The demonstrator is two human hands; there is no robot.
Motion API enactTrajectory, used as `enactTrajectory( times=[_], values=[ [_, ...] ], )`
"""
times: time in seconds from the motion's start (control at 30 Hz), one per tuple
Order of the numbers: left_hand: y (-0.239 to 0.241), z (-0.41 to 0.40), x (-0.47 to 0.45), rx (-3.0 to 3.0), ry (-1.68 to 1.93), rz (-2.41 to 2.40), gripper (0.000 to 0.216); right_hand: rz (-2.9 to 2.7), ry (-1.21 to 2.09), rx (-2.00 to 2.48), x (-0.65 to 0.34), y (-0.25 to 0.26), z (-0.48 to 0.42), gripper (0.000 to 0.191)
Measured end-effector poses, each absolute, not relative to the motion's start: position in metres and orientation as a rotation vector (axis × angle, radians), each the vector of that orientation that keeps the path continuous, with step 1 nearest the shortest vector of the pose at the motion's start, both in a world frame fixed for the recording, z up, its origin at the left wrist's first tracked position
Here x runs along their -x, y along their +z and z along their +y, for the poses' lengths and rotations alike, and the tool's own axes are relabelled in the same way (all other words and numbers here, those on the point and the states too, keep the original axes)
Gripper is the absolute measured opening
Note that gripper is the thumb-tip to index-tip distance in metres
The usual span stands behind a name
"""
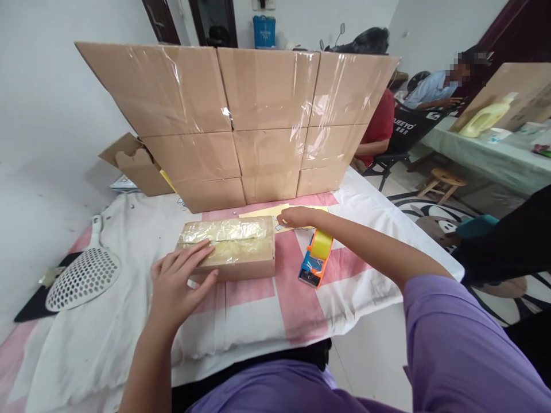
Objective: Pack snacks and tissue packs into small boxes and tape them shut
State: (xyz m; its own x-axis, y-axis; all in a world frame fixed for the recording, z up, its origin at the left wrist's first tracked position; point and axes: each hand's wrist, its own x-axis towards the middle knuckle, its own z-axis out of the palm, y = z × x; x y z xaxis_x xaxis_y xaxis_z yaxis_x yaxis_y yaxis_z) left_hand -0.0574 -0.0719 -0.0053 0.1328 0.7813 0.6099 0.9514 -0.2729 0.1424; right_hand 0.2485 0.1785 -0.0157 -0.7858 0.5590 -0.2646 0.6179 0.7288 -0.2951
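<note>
The left hand [178, 281] lies flat, fingers spread, on the taped cardboard box [235, 252] at the table's [258, 321] middle. The right hand [297, 217], fingers curled, presses yellow paper [267, 212] toward the far edge, past a tape dispenser [316, 259].

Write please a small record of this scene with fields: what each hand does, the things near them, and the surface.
left hand: the left hand rests flat, fingers spread, on the near left corner of the small brown cardboard box with a taped top
right hand: the right hand reaches beyond the box and touches the flat yellow paper sheet
between the arms: orange and blue tape dispenser, lying free
behind: wall of stacked taped cardboard boxes
left side: white perforated plastic scoop
surface: white and pink cloth
</note>
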Motion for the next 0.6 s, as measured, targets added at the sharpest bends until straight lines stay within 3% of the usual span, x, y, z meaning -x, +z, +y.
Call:
enactTrajectory(
  times=[0.27,0.33,0.43,0.5,0.6],
  values=[
    [-0.004,-0.072,0.059,2.143,-0.868,-1.684,0.036,2.978,-0.877,-1.276,-0.265,0.021,0.173,0.008],
    [-0.005,-0.073,0.060,2.149,-0.862,-1.691,0.037,2.990,-1.467,-1.392,-0.268,0.028,0.148,0.012],
    [-0.007,-0.074,0.062,2.138,-0.864,-1.709,0.038,2.484,-2.686,-1.368,-0.261,0.021,0.093,0.029],
    [-0.008,-0.074,0.063,2.125,-0.871,-1.721,0.039,2.096,-3.036,-1.359,-0.250,0.009,0.058,0.033],
    [-0.008,-0.077,0.065,2.112,-0.883,-1.754,0.039,1.780,-3.152,-1.471,-0.232,-0.011,0.028,0.032]
  ],
)
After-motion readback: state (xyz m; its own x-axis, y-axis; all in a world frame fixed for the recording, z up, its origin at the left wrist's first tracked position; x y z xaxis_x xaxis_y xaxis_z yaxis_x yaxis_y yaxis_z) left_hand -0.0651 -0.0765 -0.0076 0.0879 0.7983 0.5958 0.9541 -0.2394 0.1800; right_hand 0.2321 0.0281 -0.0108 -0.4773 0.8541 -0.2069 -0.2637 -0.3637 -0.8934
